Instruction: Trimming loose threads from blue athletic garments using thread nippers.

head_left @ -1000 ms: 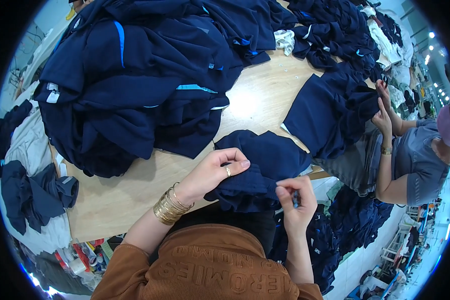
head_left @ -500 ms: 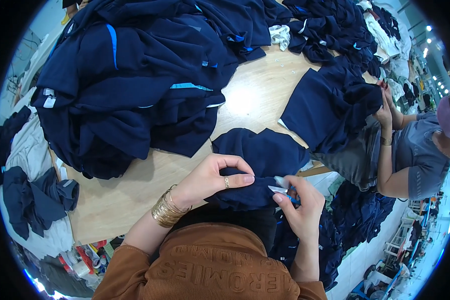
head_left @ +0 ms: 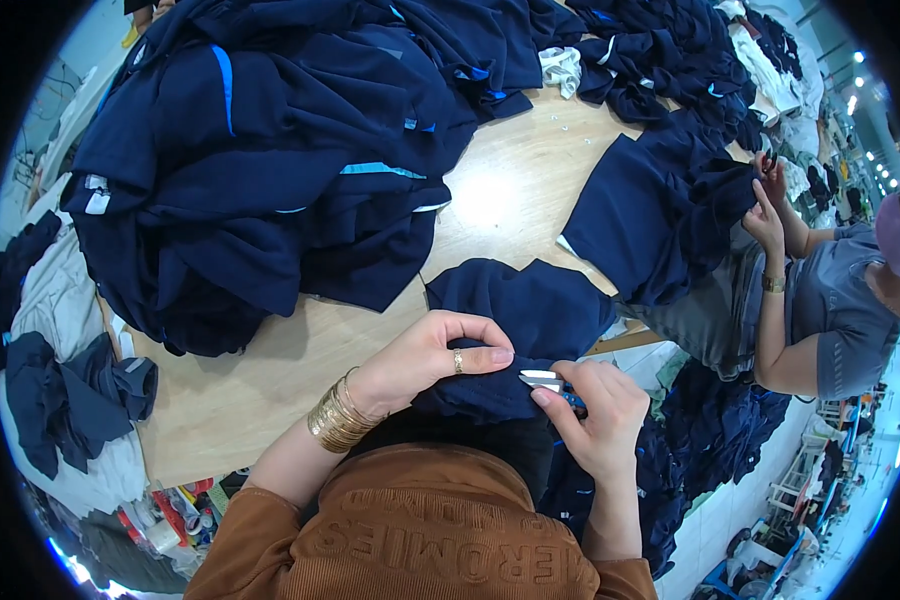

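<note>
My left hand (head_left: 432, 355), with gold bangles on the wrist and a ring on one finger, pinches a fold of a navy garment (head_left: 515, 310) at the near edge of the wooden table (head_left: 270, 390). My right hand (head_left: 595, 415) grips small thread snips (head_left: 545, 380) with a blue handle. Their metal tips point left and touch the cloth just below my left fingertips. The garment hangs partly over the table edge toward my lap.
A big heap of navy garments with light blue trim (head_left: 270, 170) covers the table's far and left side. A second person in a grey shirt (head_left: 830, 300) on the right handles another navy piece (head_left: 660, 215). More dark and white cloth (head_left: 60, 400) lies on the left.
My left hand shifted its pinch along the garment's fold. My right hand brought the snips up from the cloth's edge to meet my left fingertips.
</note>
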Demonstrator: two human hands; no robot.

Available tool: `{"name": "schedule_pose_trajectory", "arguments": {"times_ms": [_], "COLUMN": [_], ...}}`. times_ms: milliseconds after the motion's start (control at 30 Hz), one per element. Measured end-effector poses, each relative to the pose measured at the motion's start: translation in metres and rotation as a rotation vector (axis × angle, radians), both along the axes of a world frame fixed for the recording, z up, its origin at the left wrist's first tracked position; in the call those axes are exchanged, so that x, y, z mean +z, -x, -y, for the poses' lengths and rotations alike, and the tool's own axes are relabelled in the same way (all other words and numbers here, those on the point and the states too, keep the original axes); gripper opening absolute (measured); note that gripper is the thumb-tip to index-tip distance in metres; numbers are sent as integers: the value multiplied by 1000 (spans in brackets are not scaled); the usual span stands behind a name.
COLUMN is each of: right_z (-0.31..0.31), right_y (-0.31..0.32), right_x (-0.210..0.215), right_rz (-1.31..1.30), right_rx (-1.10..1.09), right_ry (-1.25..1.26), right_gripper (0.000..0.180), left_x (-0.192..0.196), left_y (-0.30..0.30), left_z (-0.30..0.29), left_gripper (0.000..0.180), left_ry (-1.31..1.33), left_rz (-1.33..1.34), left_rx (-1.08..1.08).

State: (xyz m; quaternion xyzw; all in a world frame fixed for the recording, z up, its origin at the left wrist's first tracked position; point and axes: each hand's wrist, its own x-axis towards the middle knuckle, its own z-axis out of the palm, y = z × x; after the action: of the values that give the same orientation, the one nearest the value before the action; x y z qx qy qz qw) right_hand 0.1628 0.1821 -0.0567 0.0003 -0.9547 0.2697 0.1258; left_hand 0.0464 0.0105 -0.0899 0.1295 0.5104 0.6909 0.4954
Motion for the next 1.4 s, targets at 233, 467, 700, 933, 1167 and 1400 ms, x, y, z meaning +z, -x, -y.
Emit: {"name": "schedule_pose_trajectory", "arguments": {"times_ms": [233, 467, 700, 933, 1167, 1400], "right_z": [-1, -1, -3, 1, 3, 5], "right_y": [2, 2, -1, -6, -8, -8], "right_x": [-2, -1, -3, 3, 2, 5], "right_rz": [-81, -67, -62, -15, 0, -10], "right_rx": [8, -7, -88, -55, -18, 4], "right_ry": [-63, -100, 158, 86, 21, -57], "right_gripper": [22, 22, 19, 20, 22, 22], "left_x": [0, 0, 0, -3, -2, 1], "left_y": [0, 0, 0, -1, 0, 1], "left_z": [-1, -2, -2, -1, -2, -1], "left_gripper": [10, 11, 12, 16, 17, 17], "left_ry": [3, 11, -20, -15, -16, -9], "left_rz": [-20, -54, -44, -76, -117, -206], "left_rx": [-5, -13, 33, 54, 60, 69]}}
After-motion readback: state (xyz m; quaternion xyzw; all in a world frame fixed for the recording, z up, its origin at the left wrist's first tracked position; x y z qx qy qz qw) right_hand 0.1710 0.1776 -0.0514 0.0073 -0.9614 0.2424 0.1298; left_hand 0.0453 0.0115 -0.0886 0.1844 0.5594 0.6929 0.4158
